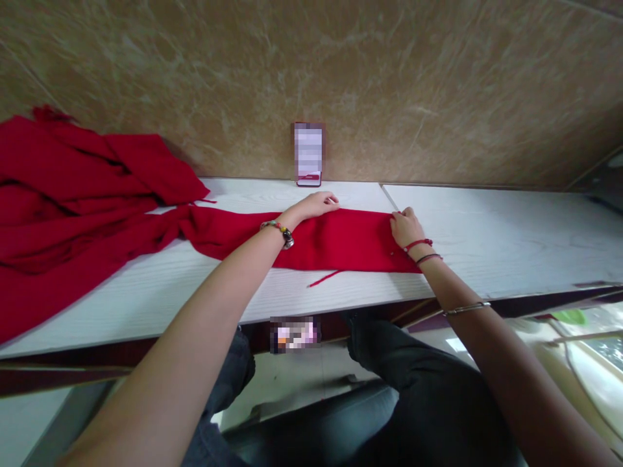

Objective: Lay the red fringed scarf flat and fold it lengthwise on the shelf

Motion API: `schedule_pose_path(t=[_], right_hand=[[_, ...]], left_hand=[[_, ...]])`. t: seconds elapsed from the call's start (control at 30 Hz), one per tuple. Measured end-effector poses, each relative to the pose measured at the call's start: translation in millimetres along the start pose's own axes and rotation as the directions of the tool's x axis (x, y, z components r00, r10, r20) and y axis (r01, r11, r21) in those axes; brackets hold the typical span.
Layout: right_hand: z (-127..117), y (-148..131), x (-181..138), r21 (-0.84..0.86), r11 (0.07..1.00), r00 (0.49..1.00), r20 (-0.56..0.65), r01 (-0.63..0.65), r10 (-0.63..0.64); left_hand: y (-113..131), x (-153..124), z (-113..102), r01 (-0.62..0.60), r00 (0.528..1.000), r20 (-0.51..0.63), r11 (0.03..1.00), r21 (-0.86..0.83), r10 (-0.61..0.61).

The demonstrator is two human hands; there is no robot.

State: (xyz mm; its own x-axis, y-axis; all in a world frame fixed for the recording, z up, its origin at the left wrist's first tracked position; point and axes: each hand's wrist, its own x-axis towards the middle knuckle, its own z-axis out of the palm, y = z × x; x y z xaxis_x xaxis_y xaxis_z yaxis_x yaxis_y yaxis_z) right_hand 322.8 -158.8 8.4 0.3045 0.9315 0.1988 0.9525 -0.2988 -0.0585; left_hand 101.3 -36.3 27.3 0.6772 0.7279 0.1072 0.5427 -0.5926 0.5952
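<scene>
Dark trousers point(389, 363), cut off below. Left hand point(316, 206) lies flat, fingers straight and close, on soft red knit cloth point(341, 241) spread under both hands across the white woodgrain table point(487, 233). Right hand point(405, 228) curls at its end; grip indiscernible.

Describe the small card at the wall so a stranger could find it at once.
Start at the long white table against the tan wall. At its back edge, just beyond the left hand on the red cloth, stands a small card. It is the only upright thing there, pale with a red bottom strip.
</scene>
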Motion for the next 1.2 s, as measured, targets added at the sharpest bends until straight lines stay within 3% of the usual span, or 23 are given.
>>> schedule_pose_path(t=[0.27, 0.37, 0.47, 0.53, 0.63, 0.67, 0.73, 0.97, 1.13, 1.2], right_hand=[[-4.2, 3.5, 1.9, -0.027, 1.000, 1.000, 0.010, 0.013, -0.013], [-13.1, -4.7, -6.8, -0.097, 0.993, 0.993, -0.093, 0.065, -0.074], [-24.0, -18.8, -22.6, -0.097, 0.967, 0.962, -0.123, 0.234, -0.245], [-26.2, -28.4, -35.4, -0.075, 0.930, 0.932, -0.018, 0.359, -0.362], [-19.8, -36.5, -51.1, -0.059, 0.896, 0.886, 0.191, 0.440, -0.423], [-16.3, -37.0, -54.2, -0.058, 0.890, 0.873, 0.230, 0.452, -0.429], [-9.8, -35.6, -56.8, -0.046, 0.881, 0.860, 0.245, 0.471, -0.447], [-11.7, -29.1, -63.7, 0.030, 0.891, 0.875, 0.177, 0.453, -0.451], [-18.8, -27.2, -86.5, 0.118, 0.765, 0.757, 0.110, 0.633, -0.644], [-18.2, -29.0, -90.5, 0.116, 0.742, 0.738, 0.080, 0.661, -0.670]], left_hand=[[-3.8, 7.4, 5.7, 0.033, 0.999, 0.030, 0.961, 0.276, -0.043], [-1.0, 1.5, 7.8, -0.017, 0.997, -0.058, 0.930, 0.366, 0.042], [11.7, -24.0, 11.1, -0.119, 0.978, -0.110, 0.912, 0.392, 0.175], [23.5, -53.6, 11.8, -0.210, 0.966, -0.057, 0.893, 0.399, 0.253], [36.6, -102.9, 9.0, -0.335, 0.942, 0.175, 0.844, 0.419, 0.287], [38.6, -116.5, 7.7, -0.379, 0.921, 0.261, 0.821, 0.428, 0.289], [39.3, -136.0, 6.2, -0.413, 0.903, 0.325, 0.774, 0.480, 0.280], [40.6, -142.9, 10.3, -0.402, 0.913, 0.241, 0.623, 0.671, 0.330], [46.5, -135.0, 10.0, -0.337, 0.934, 0.147, 0.669, 0.662, 0.325], [47.8, -132.8, 10.7, -0.306, 0.943, 0.114, 0.680, 0.666, 0.314]])
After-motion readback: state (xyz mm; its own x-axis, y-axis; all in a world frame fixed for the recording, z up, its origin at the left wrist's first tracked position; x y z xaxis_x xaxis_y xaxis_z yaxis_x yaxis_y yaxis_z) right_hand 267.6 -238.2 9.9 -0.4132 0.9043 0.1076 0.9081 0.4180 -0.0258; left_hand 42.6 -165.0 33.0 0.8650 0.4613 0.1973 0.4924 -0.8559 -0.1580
